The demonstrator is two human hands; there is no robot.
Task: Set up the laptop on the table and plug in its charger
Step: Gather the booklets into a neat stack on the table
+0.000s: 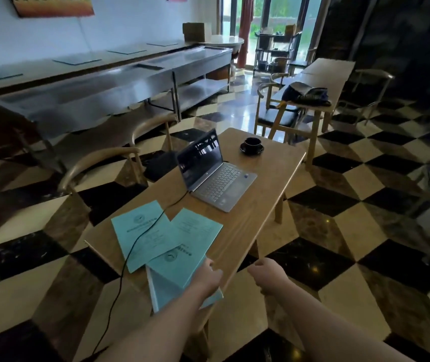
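Two bare forearms enter from the lower edge of the frame, left of centre and at the lower right. No sleeves, gloves, watch or rings are visible on either the left hand (208, 276) or right hand (267, 274).

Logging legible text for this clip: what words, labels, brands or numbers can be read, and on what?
None can be read.
Teal booklets: round emblem and printed lines, too blurred.
Laptop: sticker beside the touchpad and key legends, too small.
Wall picture: no text visible.
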